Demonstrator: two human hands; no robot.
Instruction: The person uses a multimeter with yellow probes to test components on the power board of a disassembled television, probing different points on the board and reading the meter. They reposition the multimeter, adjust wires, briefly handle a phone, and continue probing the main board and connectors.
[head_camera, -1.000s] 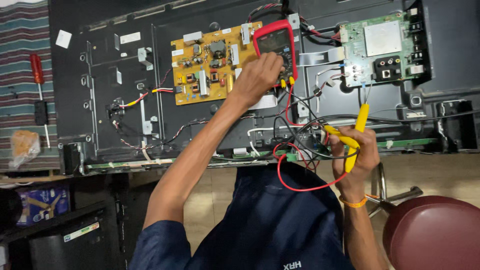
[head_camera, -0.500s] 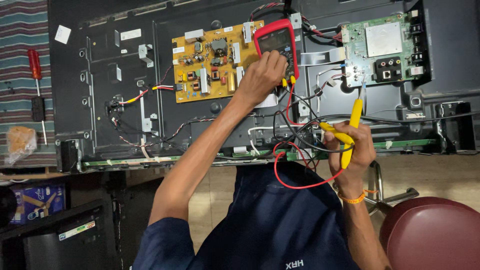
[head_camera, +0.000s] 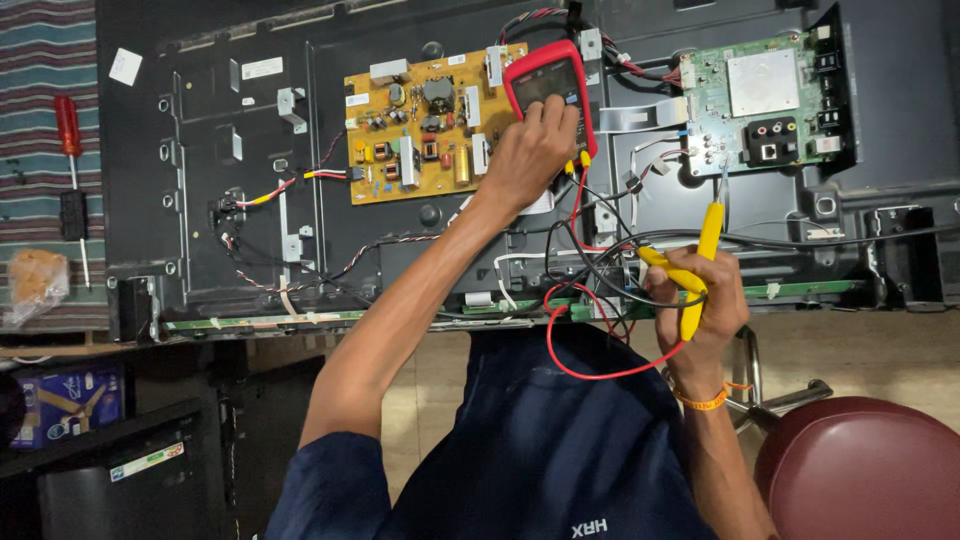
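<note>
Hands on the meter and probes over an opened television back.

The left hand rests on the red multimeter, fingers curled at its dial, beside the yellow power board. The right hand grips two yellow probes; the longer one's axis runs up toward the green main board, which the right hand is nearer.

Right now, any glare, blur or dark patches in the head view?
Head view: sharp focus, no motion blur on the left hand or right hand; small glare on the green board's metal shield; lower left under the bench is dim.
</note>
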